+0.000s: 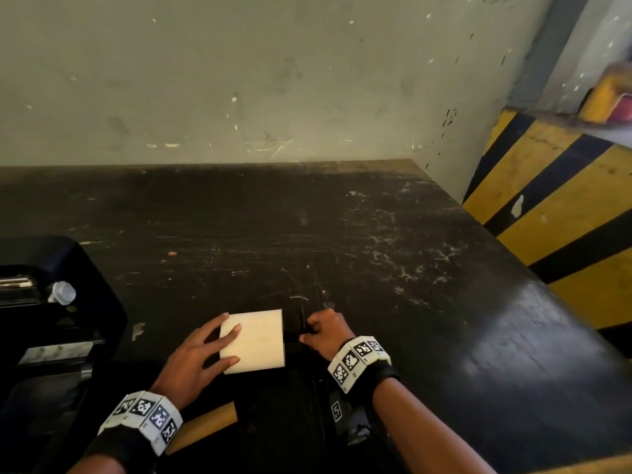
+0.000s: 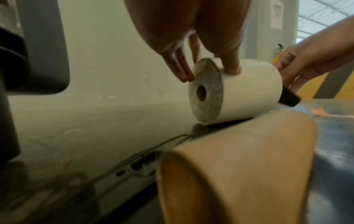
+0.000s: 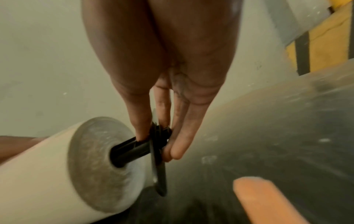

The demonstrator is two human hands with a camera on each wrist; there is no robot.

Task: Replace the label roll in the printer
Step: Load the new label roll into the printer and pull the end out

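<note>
A white label roll (image 1: 256, 340) (image 2: 249, 91) (image 3: 47, 174) lies on its side on the dark table (image 1: 376, 241). My left hand (image 1: 201, 357) (image 2: 208, 74) grips its left end, fingers over the far side and thumb on the near side. A black spindle (image 3: 126, 150) (image 1: 295, 335) (image 2: 288, 98) with a flat flange sticks partway into the roll's right core hole. My right hand (image 1: 321, 333) (image 3: 159, 144) pinches the spindle at the flange. The open black printer (image 1: 51, 302) (image 2: 28, 60) stands at the left.
An empty brown cardboard core (image 1: 208, 425) (image 2: 239, 166) (image 3: 264, 200) lies on the table just in front of the roll, under my left wrist. A pale wall runs along the table's far edge. A yellow and black striped barrier (image 1: 554, 213) borders the right side.
</note>
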